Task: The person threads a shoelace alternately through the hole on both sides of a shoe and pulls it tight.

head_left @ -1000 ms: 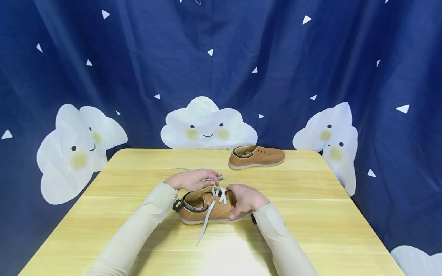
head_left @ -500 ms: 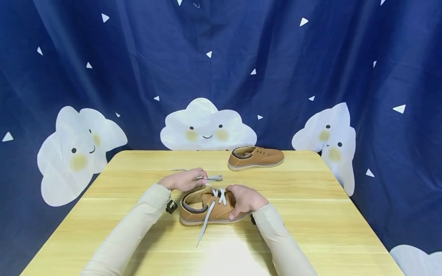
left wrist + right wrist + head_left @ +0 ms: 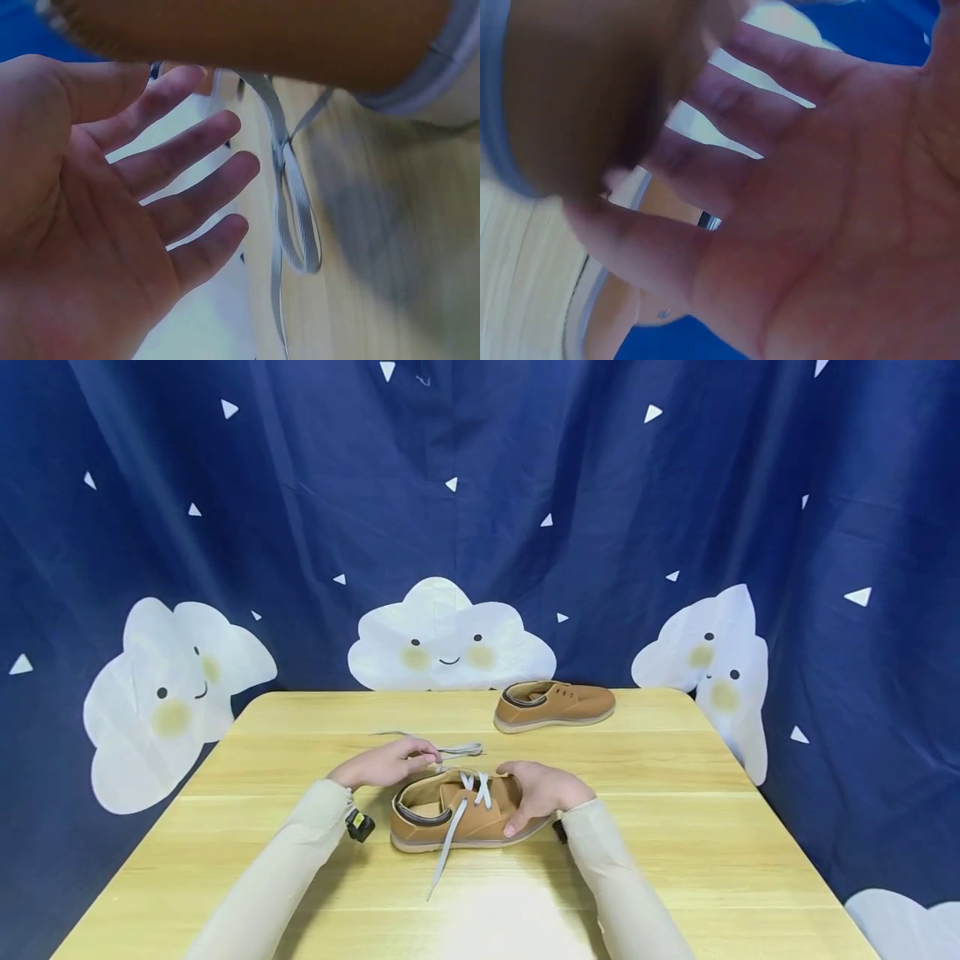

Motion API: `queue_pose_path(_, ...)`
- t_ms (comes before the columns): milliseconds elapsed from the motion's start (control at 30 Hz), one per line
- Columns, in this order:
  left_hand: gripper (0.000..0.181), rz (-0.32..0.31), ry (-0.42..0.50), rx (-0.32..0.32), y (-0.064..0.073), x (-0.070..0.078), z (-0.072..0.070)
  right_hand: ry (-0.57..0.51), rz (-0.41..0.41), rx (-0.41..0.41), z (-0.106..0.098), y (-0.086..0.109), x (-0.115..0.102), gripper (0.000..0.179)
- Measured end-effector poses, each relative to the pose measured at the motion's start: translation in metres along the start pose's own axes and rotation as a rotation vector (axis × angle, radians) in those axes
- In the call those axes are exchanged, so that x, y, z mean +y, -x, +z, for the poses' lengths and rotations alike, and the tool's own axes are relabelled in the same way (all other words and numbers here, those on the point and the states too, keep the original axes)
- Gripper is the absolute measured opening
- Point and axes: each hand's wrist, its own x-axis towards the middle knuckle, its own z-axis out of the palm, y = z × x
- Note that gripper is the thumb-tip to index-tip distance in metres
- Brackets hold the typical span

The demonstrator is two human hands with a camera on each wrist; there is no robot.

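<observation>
The near shoe (image 3: pixel 476 820) is lying upright on the pale wooden table (image 3: pixel 675 827), its toe pointing right and its opening left, showing smooth tan-brown sides, a dark padded rim and a pale sole. A light grey lace (image 3: pixel 447 846) is crossing over its front, and one end is trailing down the near side onto the wood. Just beyond it, a loose stretch of grey lace (image 3: pixel 468 748) is lying in a narrow loop, with a thin tail running off toward the far left. The far shoe (image 3: pixel 555 703), matching in brown, is sitting well apart near the far edge, a little to the right, its dark eyelets showing. Behind the table a navy curtain (image 3: pixel 600 460) is hanging in folds, printed with white triangles and clouds. The right hand (image 3: pixel 546 789) is holding the near shoe by the toe, thumb on the near side and fingers reaching over to the far side, so it is covering much of the toe. The left hand (image 3: pixel 386 763) is hovering beyond the heel, its fingers spread and loosely straight beside the loop; whether a fingertip is touching the strand, I can't tell.
</observation>
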Motion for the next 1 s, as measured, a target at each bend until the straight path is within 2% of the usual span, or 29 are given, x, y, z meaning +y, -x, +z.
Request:
queue_pose_path(133, 0.033, -0.044, 0.072, 0.071, 0.017, -0.011, -0.002, -0.079, 0.005, -0.003, -0.014, 0.009, 0.019, 0.103)
queue_pose_path(267, 0.036, -0.08, 0.136, 0.123, 0.042, -0.025, -0.002, -0.145, 0.012, -0.017, -0.023, 0.017, 0.04, 0.103)
queue_pose_path(400, 0.045, -0.116, 0.156, 0.137, 0.068, -0.035, 0.007, -0.219, 0.026, -0.036, -0.023, 0.022, 0.055, 0.102)
queue_pose_path(533, 0.06, -0.136, 0.158, 0.122, 0.085, -0.03, 0.02, -0.282, 0.005, -0.035, -0.019, 0.025, 0.068, 0.1)
queue_pose_path(767, 0.089, -0.132, 0.194, 0.084, 0.09, -0.014, 0.042, -0.357, -0.114, -0.026, -0.005, 0.022, 0.08, 0.093)
queue_pose_path(867, 0.094, -0.152, 0.204, 0.088, 0.09, -0.008, 0.049, -0.371, -0.138, 0.002, 0.001, 0.021, 0.08, 0.091)
queue_pose_path(1000, 0.092, -0.129, 0.173, 0.105, 0.088, -0.002, 0.056, -0.362, -0.147, 0.043, 0.006, 0.021, 0.08, 0.084)
